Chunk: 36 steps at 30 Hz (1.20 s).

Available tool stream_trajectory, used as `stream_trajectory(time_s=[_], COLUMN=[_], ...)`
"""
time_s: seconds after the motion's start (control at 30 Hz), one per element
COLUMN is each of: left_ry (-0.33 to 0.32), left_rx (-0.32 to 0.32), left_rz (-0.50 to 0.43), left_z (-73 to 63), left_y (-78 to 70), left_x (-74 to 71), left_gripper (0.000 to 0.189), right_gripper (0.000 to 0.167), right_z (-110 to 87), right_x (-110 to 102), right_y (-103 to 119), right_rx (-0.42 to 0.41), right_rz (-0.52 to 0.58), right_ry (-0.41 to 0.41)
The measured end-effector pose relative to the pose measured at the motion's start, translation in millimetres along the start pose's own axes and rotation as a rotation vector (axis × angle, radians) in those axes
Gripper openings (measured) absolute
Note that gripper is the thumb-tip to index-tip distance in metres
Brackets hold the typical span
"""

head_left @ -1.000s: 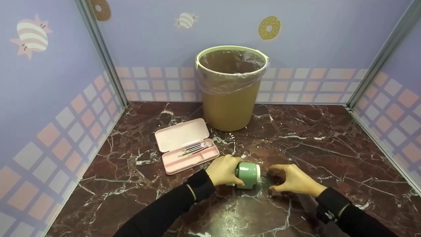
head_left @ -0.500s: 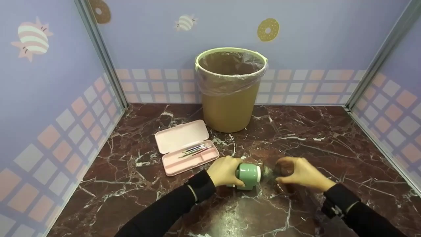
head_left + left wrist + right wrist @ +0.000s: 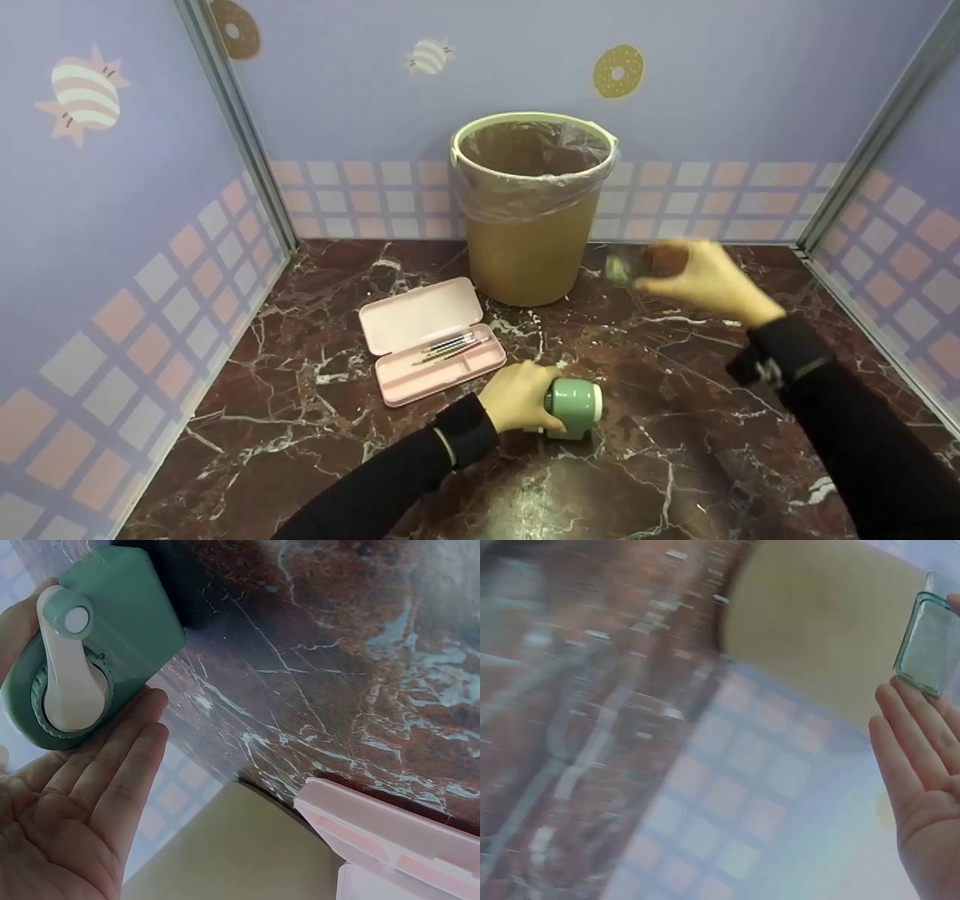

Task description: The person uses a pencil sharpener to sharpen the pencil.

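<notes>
A green crank pencil sharpener (image 3: 576, 409) lies on the marble-patterned table, gripped by my left hand (image 3: 519, 396). In the left wrist view its cream crank handle (image 3: 69, 671) faces the palm, between thumb and fingers. My right hand (image 3: 709, 281) is raised at the right of the bin and pinches a small clear shavings box (image 3: 621, 270). The right wrist view shows that box (image 3: 924, 649) between thumb and fingertips, with pale greenish matter visible through its wall. How full it is, I cannot tell.
A tan waste bin (image 3: 525, 247) with a clear plastic liner stands against the back wall. Left of centre lies an unlatched pink pencil case (image 3: 420, 315), holding several pencils (image 3: 450, 346). Small pale specks are scattered near the bin's base. Patterned panels enclose the sides.
My right hand has drawn the shavings box away rightward from the sharpener, then lifted it up toward the bin. The left hand keeps its grip on the sharpener in nearly the same place.
</notes>
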<state>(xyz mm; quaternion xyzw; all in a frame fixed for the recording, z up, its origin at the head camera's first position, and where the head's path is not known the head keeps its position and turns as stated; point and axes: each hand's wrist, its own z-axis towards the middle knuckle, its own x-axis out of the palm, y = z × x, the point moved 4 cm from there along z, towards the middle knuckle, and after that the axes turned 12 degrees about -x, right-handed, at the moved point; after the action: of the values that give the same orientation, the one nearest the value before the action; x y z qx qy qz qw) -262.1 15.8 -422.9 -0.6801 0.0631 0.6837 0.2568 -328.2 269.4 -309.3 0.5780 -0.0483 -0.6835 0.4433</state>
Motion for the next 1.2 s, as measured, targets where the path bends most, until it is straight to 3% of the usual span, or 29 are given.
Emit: stream_trajectory(time_s=[0.3,0.6,0.8,1.2], left_ry=[-0.005,-0.014,0.003,-0.002], left_rx=[0.007,0.008,-0.003,0.005], left_rz=[-0.01,-0.023,-0.037,-0.018], left_z=[0.9,2.1,0.7,1.0], left_y=[0.8,2.7,4.1,3.2], left_x=[1.9,2.6,6.2,5.5], left_gripper=[0.056,0.055,0.055,0.054], right_gripper=[0.062,0.069,0.067,0.056], right_z=[66.6,117.3,138.7,164.3], right_x=[-45,-48,-38,-19], right_y=[38,57,59,70], right_rx=[0.028,0.048,0.073,0.012], right_rz=[-0.04,-0.097,-0.186,-0.435], right_ry=[-0.183,-0.334,-0.341,-0.261])
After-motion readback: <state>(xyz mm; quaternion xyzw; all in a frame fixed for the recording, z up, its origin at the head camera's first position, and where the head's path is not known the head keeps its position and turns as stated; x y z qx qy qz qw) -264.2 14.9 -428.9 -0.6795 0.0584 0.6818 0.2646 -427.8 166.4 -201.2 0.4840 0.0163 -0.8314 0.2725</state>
